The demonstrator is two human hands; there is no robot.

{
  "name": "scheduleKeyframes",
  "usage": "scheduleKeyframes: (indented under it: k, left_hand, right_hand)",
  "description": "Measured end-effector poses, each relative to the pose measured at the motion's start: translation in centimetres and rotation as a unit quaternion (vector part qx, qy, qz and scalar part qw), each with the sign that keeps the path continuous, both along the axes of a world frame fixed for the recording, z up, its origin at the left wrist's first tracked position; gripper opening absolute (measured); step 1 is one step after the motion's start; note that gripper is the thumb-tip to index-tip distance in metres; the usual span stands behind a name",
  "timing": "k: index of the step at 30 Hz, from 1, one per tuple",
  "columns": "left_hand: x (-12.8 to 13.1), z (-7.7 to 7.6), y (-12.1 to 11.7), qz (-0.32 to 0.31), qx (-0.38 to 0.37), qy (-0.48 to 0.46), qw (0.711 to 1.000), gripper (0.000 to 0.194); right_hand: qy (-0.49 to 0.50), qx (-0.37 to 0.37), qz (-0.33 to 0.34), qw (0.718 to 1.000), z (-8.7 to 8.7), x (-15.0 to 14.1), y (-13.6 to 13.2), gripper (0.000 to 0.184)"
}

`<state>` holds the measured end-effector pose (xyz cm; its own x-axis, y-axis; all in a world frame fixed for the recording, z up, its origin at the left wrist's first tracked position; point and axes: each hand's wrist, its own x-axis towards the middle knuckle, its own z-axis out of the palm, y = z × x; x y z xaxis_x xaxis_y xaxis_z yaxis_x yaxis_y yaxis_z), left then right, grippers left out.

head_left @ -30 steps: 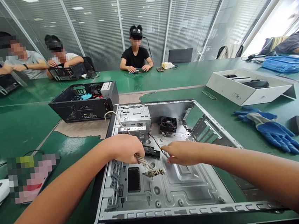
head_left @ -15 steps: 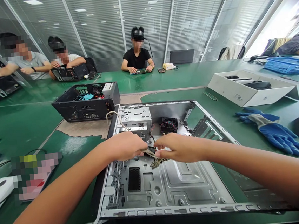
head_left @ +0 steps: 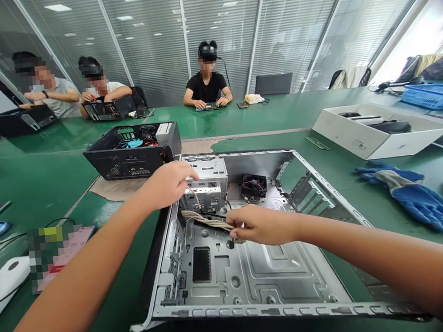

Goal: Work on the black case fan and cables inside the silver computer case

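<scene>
Head view: right hand point(head_left: 256, 226) holds beige cables point(head_left: 208, 220); whether left hand point(head_left: 169, 184) grips, I can't tell.

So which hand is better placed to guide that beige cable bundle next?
Probably the right hand: it grips the cable bundle over the open case, while the left hand is up by the metal drive cage, its grip unclear.

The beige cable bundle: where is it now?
In the head view, the beige cable bundle runs leftward from the right hand, inside the open silver case, nearer the viewer than its fan.
</scene>
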<state>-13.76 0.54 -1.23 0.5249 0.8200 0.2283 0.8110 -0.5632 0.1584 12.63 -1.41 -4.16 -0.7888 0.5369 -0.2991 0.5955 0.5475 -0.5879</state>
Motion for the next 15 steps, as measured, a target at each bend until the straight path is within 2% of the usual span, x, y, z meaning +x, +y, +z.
scheduleKeyframes:
  k: [2,4,9,15]
  left_hand:
    - [-1.2,-0.1,0.6,0.005,-0.005,0.071,0.997,0.045]
    - [-1.9,-0.1,0.9,0.008,-0.018,0.101,0.995,0.046]
    - [-1.8,0.2,0.7,0.030,0.016,0.173,0.984,0.031]
    - [-0.9,1.9,0.5,-0.009,0.062,0.238,0.969,0.024]
  right_hand:
    - [0.017,-0.047,-0.011,0.999,0.2,0.0,0.0,0.007]
    - [0.032,-0.079,-0.017,0.996,0.2,0.1,0.0,0.008]
    - [0.044,-0.071,-0.020,0.996,0.2,0.6,0.3,0.005]
    - [0.073,-0.090,-0.051,0.992,0.1,0.9,0.7,0.005]
